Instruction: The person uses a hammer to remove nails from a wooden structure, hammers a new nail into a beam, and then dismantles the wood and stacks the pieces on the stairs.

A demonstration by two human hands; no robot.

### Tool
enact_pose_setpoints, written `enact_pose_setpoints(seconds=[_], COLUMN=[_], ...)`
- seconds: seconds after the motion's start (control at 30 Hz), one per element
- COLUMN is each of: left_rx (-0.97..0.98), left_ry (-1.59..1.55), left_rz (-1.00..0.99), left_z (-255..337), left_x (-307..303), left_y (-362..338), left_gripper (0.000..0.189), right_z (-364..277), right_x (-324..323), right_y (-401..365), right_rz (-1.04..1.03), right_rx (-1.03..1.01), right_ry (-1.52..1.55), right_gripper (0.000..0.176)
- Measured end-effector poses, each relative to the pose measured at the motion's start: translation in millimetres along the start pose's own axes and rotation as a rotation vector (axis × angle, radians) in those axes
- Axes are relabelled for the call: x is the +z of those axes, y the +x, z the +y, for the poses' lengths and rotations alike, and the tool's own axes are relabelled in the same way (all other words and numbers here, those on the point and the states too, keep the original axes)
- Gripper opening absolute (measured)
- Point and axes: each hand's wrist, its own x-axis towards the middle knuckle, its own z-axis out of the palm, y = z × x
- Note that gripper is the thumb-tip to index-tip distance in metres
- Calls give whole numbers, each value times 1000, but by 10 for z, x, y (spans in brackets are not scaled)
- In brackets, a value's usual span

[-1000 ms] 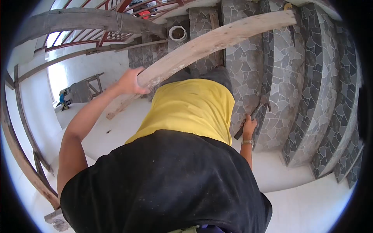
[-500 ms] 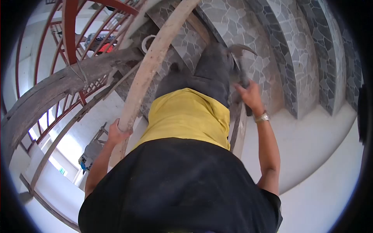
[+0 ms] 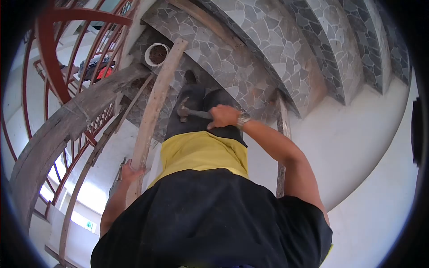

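My left hand (image 3: 132, 171) is closed around the lower part of a long wooden plank (image 3: 154, 100), which slants up and away on my left side. In my right hand (image 3: 223, 117) is a claw hammer (image 3: 194, 112), gripped by its handle in front of my thighs. The hammer's head points left toward the plank, with a gap between them. A wristwatch (image 3: 243, 119) sits on my right wrist. The end of the hammer handle is hidden by my fingers.
Stone-patterned stairs (image 3: 290, 58) curve up to the right beside a white wall (image 3: 339, 147). A white bucket (image 3: 157, 54) with dark contents stands beyond the plank. At left are a red metal railing (image 3: 51, 58) and a thick curved timber (image 3: 67, 116). Another board (image 3: 282, 120) stands upright at right.
My right hand has swung the hammer from the right side across to the front of my legs. The plank's far end has come lower and into view, and my view has shifted.
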Motion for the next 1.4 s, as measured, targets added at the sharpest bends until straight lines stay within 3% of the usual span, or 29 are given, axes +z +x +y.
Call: enact_pose_setpoints(seconds=[0.07, 0.17, 0.3, 0.4, 0.5, 0.53, 0.6, 0.7, 0.8, 0.83, 0.9, 0.97, 1.03, 1.1, 1.2, 1.3, 1.4], left_rx=[5, 58, 64, 61, 41, 36, 65, 70, 73, 65, 32, 29, 39, 40, 5, -31, 0], left_ry=[3, -40, -23, -43, -46, -45, -63, -62, -176, -240, -207, -214, -244, -270, -298, -321, -366], left_rz=[-26, -31, -10, 22, 20, 14, 13, 14, -7, -22, 8, 23, 15, 69, 104, 125, 168], left_z=[83, 155, 183, 369, 445, 435, 274, 158, 144, 128, 110, 91, -2, 29, 220, 311, 154], left_x=[-2, 96, 184, 345, 426, 458, 550, 736, 841, 876, 946, 1025, 1113, 1182, 1240, 1387, 1632], left_y=[85, 162, 253, 304, 269, 263, 285, 366, 586, 609, 674, 804, 877, 978, 1175, 1324, 1537], left_gripper=[72, 73, 69, 68, 67, 67, 67, 67, 67, 67, 66, 65, 64, 63, 63, 63, 64], right_z=[201, 108, 107, 203, 225, 143, 201, 357, 396, 426, 723, 1152, 1686, 2304, 2851, 3276, 3574], right_x=[557, 839, 1219, 1337, 1481, 1390, 1438, 1381, 1041, 905, 587, 182, -181, -399, -585, -547, -236], right_y=[495, 763, 904, 867, 565, 342, 186, 197, 386, 544, 903, 1298, 1693, 2160, 2590, 2849, 2946], right_rz=[71, -90, -222, -363, -706, -785, -842, -750, -275, -155, 6, 144, 341, 393, 468, 439, 530], right_rx=[-114, -37, 18, 12, -29, 70, 20, 37, -56, 92, 156, 181, 230, 283, 270, 227, 215], right_ry=[136, 339, 375, 474, 845, 917, 1041, 1265, 1109, 1105, 1166, 1100, 691, 612, 439, 233, 332], right_gripper=[67, 62, 47, 32, 23, 20, 22, 27, 30, 33, 35, 34, 39, 37, 42, 34, 35])
